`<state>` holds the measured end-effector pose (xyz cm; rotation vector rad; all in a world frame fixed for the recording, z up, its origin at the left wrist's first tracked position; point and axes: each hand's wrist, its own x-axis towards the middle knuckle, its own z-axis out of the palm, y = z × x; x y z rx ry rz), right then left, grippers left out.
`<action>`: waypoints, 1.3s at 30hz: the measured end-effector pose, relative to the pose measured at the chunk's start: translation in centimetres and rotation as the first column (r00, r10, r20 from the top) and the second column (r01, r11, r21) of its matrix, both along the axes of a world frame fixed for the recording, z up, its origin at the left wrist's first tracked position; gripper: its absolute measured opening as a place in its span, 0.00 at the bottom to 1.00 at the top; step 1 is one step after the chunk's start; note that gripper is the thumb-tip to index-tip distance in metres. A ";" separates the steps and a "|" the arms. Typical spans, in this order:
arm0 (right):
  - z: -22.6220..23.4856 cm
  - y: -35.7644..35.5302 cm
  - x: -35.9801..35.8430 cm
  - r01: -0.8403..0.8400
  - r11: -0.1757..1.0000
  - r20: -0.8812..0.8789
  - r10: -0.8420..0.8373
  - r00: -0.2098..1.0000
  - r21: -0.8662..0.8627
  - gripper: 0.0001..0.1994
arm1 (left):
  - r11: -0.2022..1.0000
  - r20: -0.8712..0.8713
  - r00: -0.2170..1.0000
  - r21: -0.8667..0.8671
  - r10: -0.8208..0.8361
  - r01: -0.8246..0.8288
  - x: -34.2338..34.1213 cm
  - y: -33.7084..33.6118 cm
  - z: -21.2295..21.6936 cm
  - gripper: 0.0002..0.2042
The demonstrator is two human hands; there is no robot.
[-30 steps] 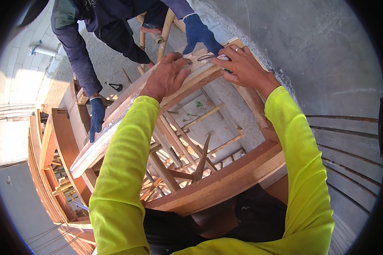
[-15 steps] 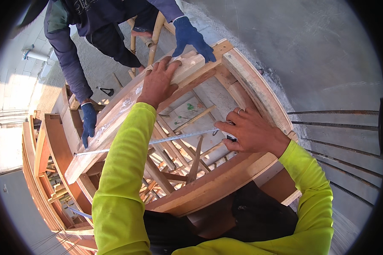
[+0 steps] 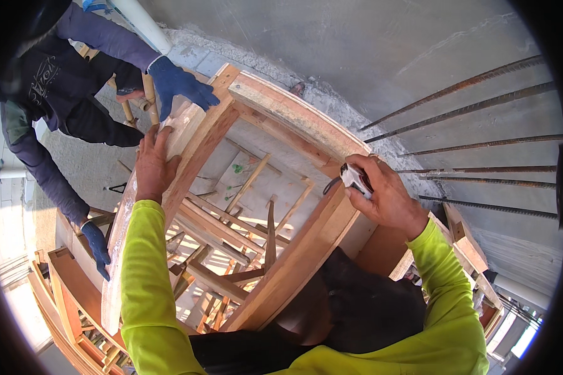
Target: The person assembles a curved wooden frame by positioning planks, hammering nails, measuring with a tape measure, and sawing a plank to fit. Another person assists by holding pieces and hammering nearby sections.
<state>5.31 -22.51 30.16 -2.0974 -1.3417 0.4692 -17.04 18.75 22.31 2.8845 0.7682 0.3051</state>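
Landmark: the open four-sided frame of reddish-brown timber (image 3: 294,269). A long, pale, rough-sawn wooden plank (image 3: 182,125) lies along the frame's left side, its long axis running close to parallel with that side, from the frame's far left corner down past its near left.

The person's left hand (image 3: 155,164) is the nearer one: it rests on the plank's upper stretch, fingers spread, thumb apart; whether it presses underneath cannot be told. The right hand (image 3: 387,194) is across the opening, at the frame's right corner, well apart from the plank. Its grip is closed around a small white-and-black tape measure (image 3: 356,180), which pokes out leftward between thumb and fingers, toward the opening and the plank beyond. No drawn blade visible.

Co-worker, beyond the frame's left side: one dark-blue knitted glove (image 3: 178,87) at the plank's far end, another dark-blue glove (image 3: 96,249) beside its lower stretch. Ribbed, rusty steel bars (image 3: 456,92) stand to the frame's right.

Writing: pale, script-like lettering on the co-worker's dark shirt (image 3: 44,78), tilted. Any marking on the tape measure is too small to read.
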 end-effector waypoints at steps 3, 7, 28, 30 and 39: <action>-3.0 3.2 4.8 0.145 0.986 0.218 -0.161 0.963 0.085 0.25 | 0.999 0.026 0.999 -0.023 -0.030 0.031 -0.1 -1.1 1.0 0.37; -9.9 9.4 12.1 0.292 0.948 0.315 -0.241 0.918 -0.128 0.25 | 0.996 0.056 0.995 0.006 -0.086 0.086 -0.6 -3.1 3.1 0.36; 10.1 21.1 -8.5 0.081 0.865 -0.703 0.345 0.622 0.495 0.31 | 0.913 0.348 0.923 0.407 -0.165 0.009 -7.9 -13.4 20.0 0.19; 11.1 20.7 -8.1 0.146 0.820 -0.690 0.354 0.631 0.554 0.30 | 0.908 0.359 0.917 0.419 -0.175 0.009 -8.9 -14.7 21.8 0.17; 11.1 25.6 -11.5 -0.169 0.886 -0.832 0.464 0.305 0.432 0.28 | 0.923 0.294 0.951 0.330 0.097 -0.196 -15.5 -17.4 24.8 0.20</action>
